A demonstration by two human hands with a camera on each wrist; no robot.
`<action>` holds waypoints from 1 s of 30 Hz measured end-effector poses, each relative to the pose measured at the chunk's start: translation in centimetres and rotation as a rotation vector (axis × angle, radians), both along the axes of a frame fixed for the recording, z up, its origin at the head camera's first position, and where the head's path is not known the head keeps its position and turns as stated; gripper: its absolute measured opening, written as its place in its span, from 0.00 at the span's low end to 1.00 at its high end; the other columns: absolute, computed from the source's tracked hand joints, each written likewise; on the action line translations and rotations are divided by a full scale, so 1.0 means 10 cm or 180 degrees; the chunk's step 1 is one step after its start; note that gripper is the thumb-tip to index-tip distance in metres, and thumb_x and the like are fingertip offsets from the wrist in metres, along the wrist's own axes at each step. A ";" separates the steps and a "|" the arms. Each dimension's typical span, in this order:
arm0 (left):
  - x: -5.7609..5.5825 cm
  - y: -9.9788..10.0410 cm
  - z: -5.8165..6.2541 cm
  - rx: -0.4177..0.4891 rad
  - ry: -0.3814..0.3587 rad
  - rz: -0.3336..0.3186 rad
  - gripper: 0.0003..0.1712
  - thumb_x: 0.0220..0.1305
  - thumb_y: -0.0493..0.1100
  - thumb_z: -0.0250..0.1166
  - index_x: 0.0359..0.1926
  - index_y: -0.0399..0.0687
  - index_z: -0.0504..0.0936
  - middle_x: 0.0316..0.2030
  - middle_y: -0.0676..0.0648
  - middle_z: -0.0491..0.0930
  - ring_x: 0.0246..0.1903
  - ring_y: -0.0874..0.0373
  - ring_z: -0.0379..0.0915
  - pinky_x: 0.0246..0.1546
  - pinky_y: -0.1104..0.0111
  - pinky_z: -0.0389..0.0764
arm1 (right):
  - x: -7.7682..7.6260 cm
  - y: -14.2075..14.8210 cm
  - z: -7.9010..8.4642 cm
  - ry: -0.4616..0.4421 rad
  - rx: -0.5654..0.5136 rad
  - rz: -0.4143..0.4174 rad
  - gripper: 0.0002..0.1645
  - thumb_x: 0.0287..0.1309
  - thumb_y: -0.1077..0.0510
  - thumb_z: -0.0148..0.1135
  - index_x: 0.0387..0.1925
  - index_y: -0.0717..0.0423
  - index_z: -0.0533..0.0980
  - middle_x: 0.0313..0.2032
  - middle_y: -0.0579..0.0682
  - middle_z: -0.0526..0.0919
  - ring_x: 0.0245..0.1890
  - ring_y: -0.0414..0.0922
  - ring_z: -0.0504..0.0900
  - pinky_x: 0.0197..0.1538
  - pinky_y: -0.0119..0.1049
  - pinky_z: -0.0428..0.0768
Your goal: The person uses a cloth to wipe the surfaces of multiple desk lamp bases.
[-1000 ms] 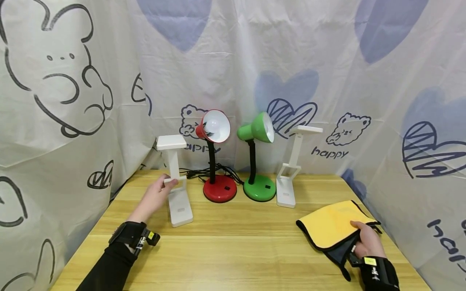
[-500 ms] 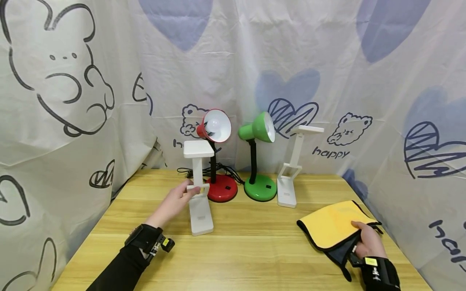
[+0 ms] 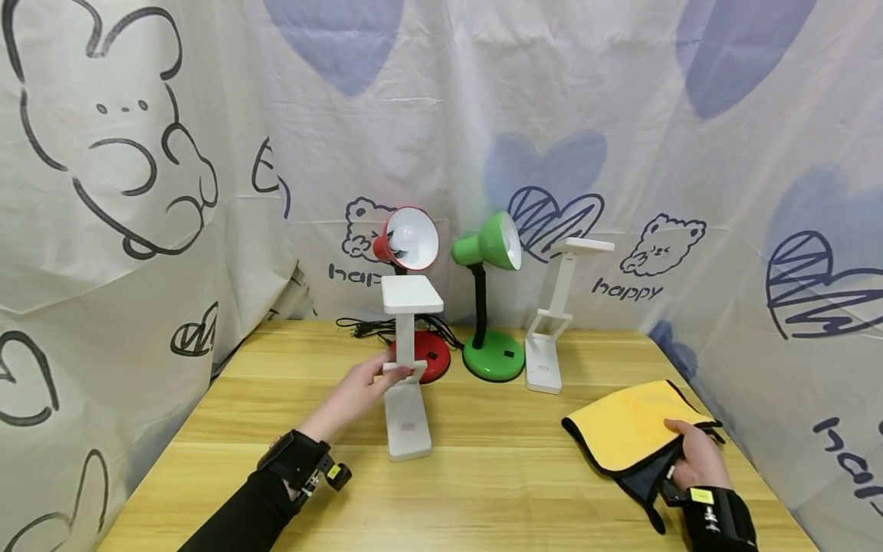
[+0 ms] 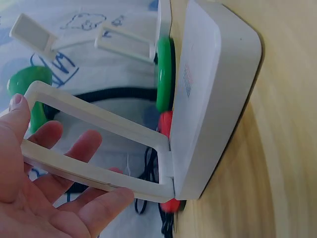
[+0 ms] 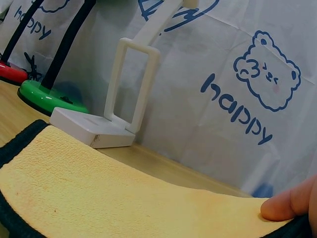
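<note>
My left hand [image 3: 366,395] grips a white folding desk lamp [image 3: 407,422] by its open frame stem, thumb in front and fingers curled round behind. In the left wrist view the fingers [image 4: 84,146] wrap the frame above the lamp's thick base [image 4: 208,99]. The lamp is upright, low over the table, and overlaps the red lamp [image 3: 434,356] behind it. At the right, my right hand [image 3: 700,460] pinches the edge of a yellow cloth [image 3: 624,425] with black trim and a dark underside. The thumb lies on top of the cloth in the right wrist view.
A green gooseneck lamp [image 3: 493,359] stands right of the red one, then a second white folding lamp [image 3: 543,366]. Black cords [image 3: 375,328] lie behind the red lamp. A printed curtain [image 3: 441,138] hangs along the back and sides of the wooden table [image 3: 524,491].
My left hand has carried the white lamp to the right and toward me, from left of the red lamp to in front of it. The right hand and cloth have stayed put.
</note>
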State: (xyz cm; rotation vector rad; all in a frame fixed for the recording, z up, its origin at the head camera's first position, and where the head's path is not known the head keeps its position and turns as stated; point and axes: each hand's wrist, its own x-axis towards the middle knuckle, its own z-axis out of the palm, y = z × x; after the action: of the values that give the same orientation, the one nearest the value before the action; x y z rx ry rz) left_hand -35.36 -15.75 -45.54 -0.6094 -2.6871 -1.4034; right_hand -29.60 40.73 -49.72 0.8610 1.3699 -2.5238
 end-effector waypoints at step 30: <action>-0.13 0.98 0.05 0.0488 -0.0477 -0.0844 0.20 0.66 0.64 0.56 0.55 0.70 0.77 0.52 0.58 0.78 0.54 0.58 0.71 0.56 0.55 0.71 | 0.05 -0.05 0.01 0.0164 -0.0153 0.0248 0.19 0.70 0.50 0.52 0.58 0.37 0.59 0.39 0.34 0.78 0.46 0.31 0.76 0.54 0.28 0.72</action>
State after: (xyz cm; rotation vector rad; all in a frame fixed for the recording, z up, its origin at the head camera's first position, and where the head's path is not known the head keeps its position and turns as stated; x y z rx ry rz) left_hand -36.63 -5.98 -45.07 -0.9079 -2.6508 -1.7664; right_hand -29.10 40.20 -49.58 0.7245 1.3247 -2.5252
